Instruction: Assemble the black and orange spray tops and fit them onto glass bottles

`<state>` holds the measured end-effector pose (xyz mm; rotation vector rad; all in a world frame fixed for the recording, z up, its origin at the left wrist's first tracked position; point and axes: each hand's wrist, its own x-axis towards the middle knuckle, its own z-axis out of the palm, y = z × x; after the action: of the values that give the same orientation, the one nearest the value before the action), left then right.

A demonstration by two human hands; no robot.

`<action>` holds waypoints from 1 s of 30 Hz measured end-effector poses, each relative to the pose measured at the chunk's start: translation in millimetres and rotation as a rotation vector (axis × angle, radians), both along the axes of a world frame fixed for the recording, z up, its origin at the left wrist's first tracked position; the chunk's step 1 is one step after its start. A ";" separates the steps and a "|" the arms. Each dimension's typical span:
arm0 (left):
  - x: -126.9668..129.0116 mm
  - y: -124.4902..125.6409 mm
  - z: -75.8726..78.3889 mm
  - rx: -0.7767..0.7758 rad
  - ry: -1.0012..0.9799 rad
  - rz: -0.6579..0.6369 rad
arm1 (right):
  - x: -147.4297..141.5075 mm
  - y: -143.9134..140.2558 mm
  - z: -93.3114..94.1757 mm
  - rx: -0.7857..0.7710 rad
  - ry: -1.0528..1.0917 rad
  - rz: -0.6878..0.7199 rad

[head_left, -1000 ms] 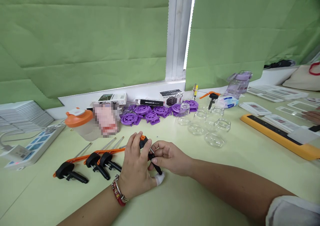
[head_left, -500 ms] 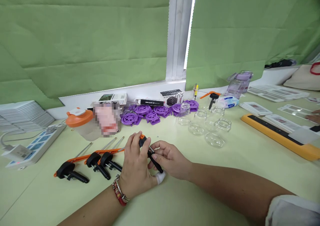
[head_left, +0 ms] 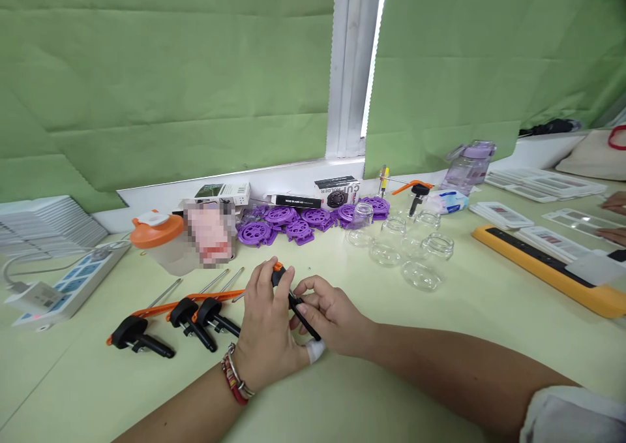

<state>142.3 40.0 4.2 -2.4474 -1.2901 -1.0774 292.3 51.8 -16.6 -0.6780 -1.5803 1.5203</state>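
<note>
Green curtains hang behind a pale tabletop, and on it we see our two hands meeting near the centre. Our left hand, a beaded bracelet at its wrist, is closed around a small black and orange clamp; its fingertips rest on the orange end. Our right hand pinches the black lower part of the same clamp from the other side. The clamp is held just above the tabletop, tilted. To the left lie three more clamps with orange bars and metal rods. Behind them stand an orange-lidded cup and a row of purple discs. Empty glass jars stand to the right, near a yellow strip.
</note>
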 end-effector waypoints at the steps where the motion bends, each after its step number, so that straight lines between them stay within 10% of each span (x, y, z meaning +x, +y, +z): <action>1: 0.1 0.0 0.2 -0.003 0.001 0.001 | 0.0 -0.2 0.0 -0.003 0.002 0.000; 30: -3.1 2.1 -4.4 0.097 0.054 -0.049 | 5.9 7.4 21.2 -0.364 0.213 0.174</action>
<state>139.2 42.1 -0.2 -2.4311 -1.1404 -1.0512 298.2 59.2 4.6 -0.5617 -1.2403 1.9676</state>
